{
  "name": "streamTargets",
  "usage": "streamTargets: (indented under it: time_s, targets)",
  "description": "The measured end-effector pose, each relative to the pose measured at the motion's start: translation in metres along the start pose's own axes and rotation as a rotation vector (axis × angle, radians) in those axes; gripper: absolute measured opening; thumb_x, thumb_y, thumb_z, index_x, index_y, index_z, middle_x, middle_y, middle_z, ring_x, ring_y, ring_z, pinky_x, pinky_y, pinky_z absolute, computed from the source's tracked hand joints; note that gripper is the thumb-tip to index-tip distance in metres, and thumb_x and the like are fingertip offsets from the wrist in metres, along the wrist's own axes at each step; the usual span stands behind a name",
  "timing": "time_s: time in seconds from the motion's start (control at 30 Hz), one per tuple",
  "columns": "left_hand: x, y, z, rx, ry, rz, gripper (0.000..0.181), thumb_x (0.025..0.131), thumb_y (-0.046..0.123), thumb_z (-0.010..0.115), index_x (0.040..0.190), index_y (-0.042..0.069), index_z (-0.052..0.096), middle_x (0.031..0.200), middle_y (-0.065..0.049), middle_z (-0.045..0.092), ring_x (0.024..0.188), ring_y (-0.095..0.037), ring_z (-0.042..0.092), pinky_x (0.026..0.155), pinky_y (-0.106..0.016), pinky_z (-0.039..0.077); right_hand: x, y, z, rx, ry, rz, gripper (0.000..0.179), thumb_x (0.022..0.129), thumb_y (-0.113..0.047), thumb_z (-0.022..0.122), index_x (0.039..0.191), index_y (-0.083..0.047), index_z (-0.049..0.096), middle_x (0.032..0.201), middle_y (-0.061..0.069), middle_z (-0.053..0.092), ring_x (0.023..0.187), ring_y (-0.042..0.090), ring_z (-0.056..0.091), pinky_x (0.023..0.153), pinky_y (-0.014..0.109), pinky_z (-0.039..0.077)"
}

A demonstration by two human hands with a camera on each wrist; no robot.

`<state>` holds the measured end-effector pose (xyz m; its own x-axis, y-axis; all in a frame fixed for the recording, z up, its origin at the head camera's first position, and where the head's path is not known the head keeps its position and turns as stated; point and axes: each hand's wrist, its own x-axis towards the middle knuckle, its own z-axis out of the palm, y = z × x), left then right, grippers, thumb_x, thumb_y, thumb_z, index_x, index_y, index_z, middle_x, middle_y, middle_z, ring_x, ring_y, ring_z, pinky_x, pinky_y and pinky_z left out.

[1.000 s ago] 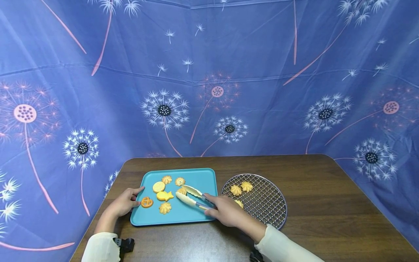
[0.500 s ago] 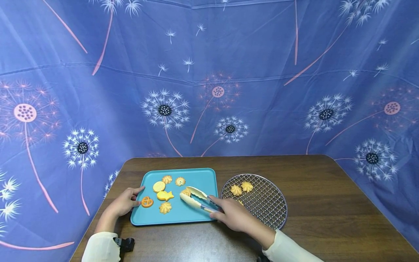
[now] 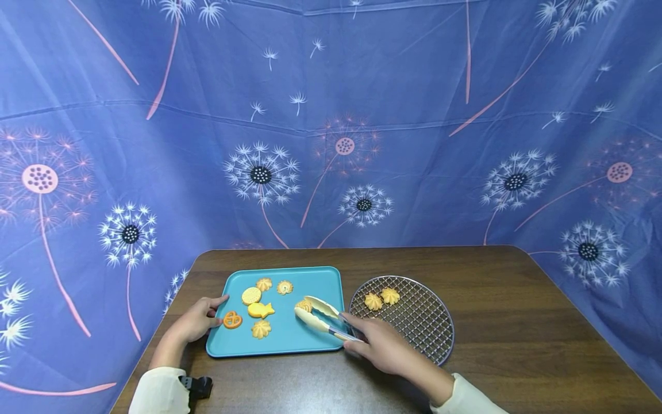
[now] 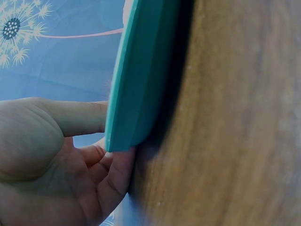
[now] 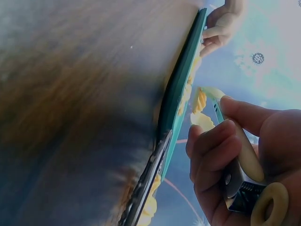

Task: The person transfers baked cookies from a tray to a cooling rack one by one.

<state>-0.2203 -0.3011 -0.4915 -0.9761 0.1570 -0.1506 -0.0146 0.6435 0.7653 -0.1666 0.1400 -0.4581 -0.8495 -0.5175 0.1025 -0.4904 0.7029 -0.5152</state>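
Observation:
My left hand point(image 3: 192, 323) grips the left rim of a blue-green tray point(image 3: 315, 279). In the left wrist view its thumb lies over the rim, with other fingers at the tray's corner. A pair of cream-tipped metal tongs point(image 3: 314, 323) is held in my right hand point(image 3: 380, 343). Between the tong tips, over the tray's right part, is a ridged cookie point(image 3: 304, 304); the right wrist view shows this cookie point(image 5: 201, 101) raised off the tray. Left of it on the tray lie a fish-shaped cookie point(image 3: 261, 310), a pretzel point(image 3: 232, 319), a round cookie point(image 3: 251, 295) and several fluted cookies point(image 3: 261, 329).
A round wire rack point(image 3: 421, 328) stands right of the tray, partly under my right forearm. Near its back left lie fluted cookies point(image 3: 381, 298). Both stand on a brown wooden table point(image 3: 517, 322), backed by a blue dandelion-print cloth point(image 3: 424, 172).
My right hand has moved right with the tongs, carrying the ridged cookie from mid-tray toward the tray's right side. The hand now covers a front cookie on the rack. My left hand stays put.

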Motion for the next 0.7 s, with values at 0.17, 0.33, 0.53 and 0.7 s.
streamTargets:
  time_s: [0.17,0.33,0.53,0.7]
  targets:
    - [0.0,0.0,0.0,0.003,-0.002,-0.002,0.063,0.091,-0.015,0.061,0.15,-0.013,0.041,0.084,-0.011,0.048,0.069,-0.022,0.046,0.054,-0.03,0.045,-0.008,0.003,-0.003,-0.007,0.022,-0.001,0.061,0.095,-0.034,0.073,0.148,-0.008,0.057,0.117,0.011,0.072,0.094,0.018,0.065,0.081,0.042,0.054]
    - [-0.001,0.001,0.0,0.003,-0.004,-0.007,0.063,0.091,-0.015,0.061,0.15,-0.012,0.04,0.084,-0.012,0.049,0.07,-0.022,0.046,0.054,-0.03,0.045,-0.016,0.005,-0.005,-0.029,0.027,0.016,0.062,0.095,-0.035,0.073,0.149,-0.009,0.057,0.117,0.011,0.072,0.093,0.016,0.064,0.079,0.04,0.053]
    - [-0.001,0.001,0.0,-0.005,-0.004,-0.012,0.063,0.091,-0.016,0.061,0.151,-0.012,0.04,0.085,-0.012,0.049,0.071,-0.022,0.046,0.054,-0.03,0.044,-0.025,0.011,-0.007,-0.037,0.047,0.009,0.063,0.094,-0.036,0.073,0.148,-0.008,0.057,0.117,0.011,0.073,0.089,0.015,0.064,0.077,0.039,0.053]
    - [-0.001,0.001,0.0,-0.003,-0.004,-0.01,0.063,0.091,-0.015,0.061,0.151,-0.012,0.04,0.085,-0.012,0.049,0.072,-0.022,0.046,0.054,-0.03,0.045,-0.033,0.016,-0.011,-0.06,0.082,0.013,0.061,0.094,-0.037,0.073,0.147,-0.01,0.058,0.119,0.011,0.073,0.095,0.019,0.067,0.082,0.043,0.055]
